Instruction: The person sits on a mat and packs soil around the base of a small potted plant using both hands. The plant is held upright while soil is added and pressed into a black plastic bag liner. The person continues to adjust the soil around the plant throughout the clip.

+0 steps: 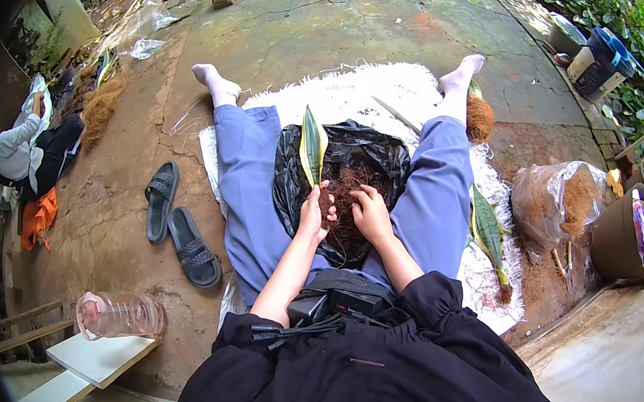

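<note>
My left hand (317, 213) grips the base of a snake plant (313, 145), whose yellow-edged leaves stand up from a brown root clump. My right hand (370, 211) reaches into loose brown fiber (351, 184) with its fingers bent; whether they pinch any strands is unclear. The fiber lies in a black plastic bag (379, 141) between my legs. Beyond my right knee a knife-like blade (395, 113) lies on the white woven sheet (337, 94). Another snake plant (488, 231) with bare roots rests on the sheet at the right. A fiber-wrapped ball (479, 119) is beside my right ankle.
Black slides (193, 246) and a pink-tinted plastic jug (119, 314) are at the left. A clear bag of fiber (559, 201), a brown pot (622, 242) and buckets (600, 62) stand at the right. Another person (29, 146) sits at the far left near a fiber heap (102, 109).
</note>
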Demonstrator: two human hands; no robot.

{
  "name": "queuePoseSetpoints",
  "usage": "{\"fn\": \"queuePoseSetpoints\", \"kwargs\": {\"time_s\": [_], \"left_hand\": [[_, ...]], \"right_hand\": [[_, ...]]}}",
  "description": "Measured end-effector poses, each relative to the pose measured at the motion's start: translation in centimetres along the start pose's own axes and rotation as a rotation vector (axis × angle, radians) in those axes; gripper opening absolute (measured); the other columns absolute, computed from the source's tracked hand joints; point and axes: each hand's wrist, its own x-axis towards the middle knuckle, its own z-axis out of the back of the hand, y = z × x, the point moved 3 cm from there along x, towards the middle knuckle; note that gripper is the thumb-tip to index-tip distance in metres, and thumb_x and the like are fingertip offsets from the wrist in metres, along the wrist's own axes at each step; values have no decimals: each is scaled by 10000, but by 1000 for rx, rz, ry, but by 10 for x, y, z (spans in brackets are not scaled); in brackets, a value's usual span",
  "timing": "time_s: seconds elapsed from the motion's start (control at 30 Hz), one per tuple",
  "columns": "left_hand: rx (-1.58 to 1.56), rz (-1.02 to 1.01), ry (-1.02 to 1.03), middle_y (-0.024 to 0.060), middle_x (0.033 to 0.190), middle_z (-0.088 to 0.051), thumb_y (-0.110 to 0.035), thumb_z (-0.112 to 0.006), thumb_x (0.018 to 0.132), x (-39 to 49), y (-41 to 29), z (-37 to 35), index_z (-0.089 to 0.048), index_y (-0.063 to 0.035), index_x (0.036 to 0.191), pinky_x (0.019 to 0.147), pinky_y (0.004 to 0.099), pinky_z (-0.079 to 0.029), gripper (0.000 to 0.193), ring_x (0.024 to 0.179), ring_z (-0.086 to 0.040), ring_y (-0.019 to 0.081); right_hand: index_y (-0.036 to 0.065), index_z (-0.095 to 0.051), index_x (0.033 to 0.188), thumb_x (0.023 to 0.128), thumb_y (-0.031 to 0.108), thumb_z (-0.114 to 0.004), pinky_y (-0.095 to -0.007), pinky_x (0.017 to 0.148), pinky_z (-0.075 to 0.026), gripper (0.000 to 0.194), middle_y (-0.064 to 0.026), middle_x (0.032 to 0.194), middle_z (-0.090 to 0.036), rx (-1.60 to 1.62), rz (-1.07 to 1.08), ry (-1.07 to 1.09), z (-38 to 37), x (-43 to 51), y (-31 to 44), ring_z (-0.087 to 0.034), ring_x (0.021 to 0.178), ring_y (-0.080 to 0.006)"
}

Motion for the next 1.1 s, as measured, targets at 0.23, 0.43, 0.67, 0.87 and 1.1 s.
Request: {"fn": "queuePoseSetpoints", "kwargs": {"time_s": [0.23,0.43,0.67,0.87,1.1], "left_hand": [[-22,-26,20,21,802,-582,-479,-451,977,-5,-3,-5,-531,-175,1278,508,242,-467,435,618,-567,125],[-50,50,-11,25,813,-603,-632,-341,948,-6,-4,-5,-518,-198,1292,571,282,-478,582,673,-604,162],[-39,61,17,41,845,-610,-690,-293,921,-6,-1,-3,-513,-209,1316,595,289,-472,660,694,-594,171],[55,63,33,42,994,-631,-678,-245,936,-7,4,-8,-529,-166,1310,711,302,-485,695,830,-606,170],[111,19,-25,51,1214,-612,-704,-298,914,-12,5,-9,-574,-132,1263,919,345,-451,725,1074,-580,171]], "right_hand": [[134,-580,1216,684,82,-718,-423,905,-488,552,-129,1263,-530,-471,64,163,-23,-21,6,-547,1110,-317],[75,-629,947,832,58,-537,-373,740,-546,148,-111,1008,-539,-494,-20,172,-27,-12,1,-588,926,-294],[7,-658,1007,703,43,-682,-344,840,-505,307,-148,1024,-634,179,-83,-126,4,-4,2,-630,954,-291],[2,-630,1094,738,43,-658,-351,928,-476,359,-158,1153,-596,342,94,-211,14,2,26,-591,1076,-299],[44,-627,1158,762,-101,-504,-388,1032,-414,439,-172,1259,-569,244,446,103,-1,-8,54,-524,1204,-347]]}}
